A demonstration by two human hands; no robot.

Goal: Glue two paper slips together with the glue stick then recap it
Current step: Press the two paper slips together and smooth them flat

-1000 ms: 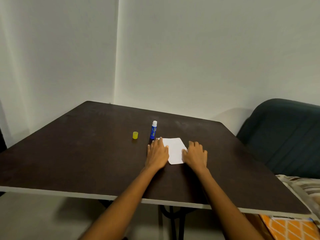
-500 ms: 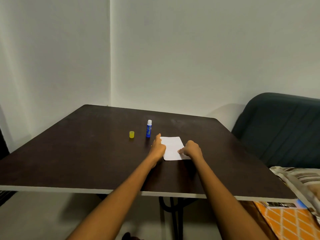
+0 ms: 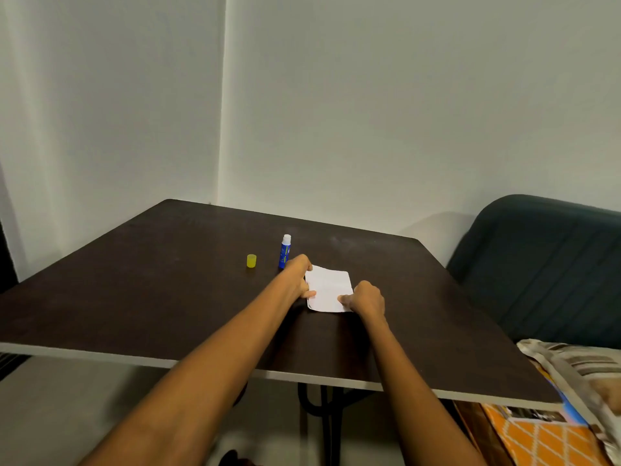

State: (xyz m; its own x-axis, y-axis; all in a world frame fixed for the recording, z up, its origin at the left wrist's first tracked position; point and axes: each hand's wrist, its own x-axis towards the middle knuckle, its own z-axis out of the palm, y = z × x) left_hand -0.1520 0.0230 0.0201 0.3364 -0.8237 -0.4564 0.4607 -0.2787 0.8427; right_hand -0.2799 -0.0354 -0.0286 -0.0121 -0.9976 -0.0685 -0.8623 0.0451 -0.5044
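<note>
Both hands (image 3: 364,297) newly gripping paper (image 3: 329,288)

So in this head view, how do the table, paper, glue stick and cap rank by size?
1. Table
2. Paper
3. Glue stick
4. Cap
All lie at similar distance, so the order seems safe.

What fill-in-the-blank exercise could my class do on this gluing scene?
1. The glue stick stands upright with its cap ____.
2. The cap is coloured ____.
3. Both hands, left hand and right hand, touch the white ____.
4. The cap sits to the ____ of the glue stick.

Missing words: off; yellow; paper; left
</note>
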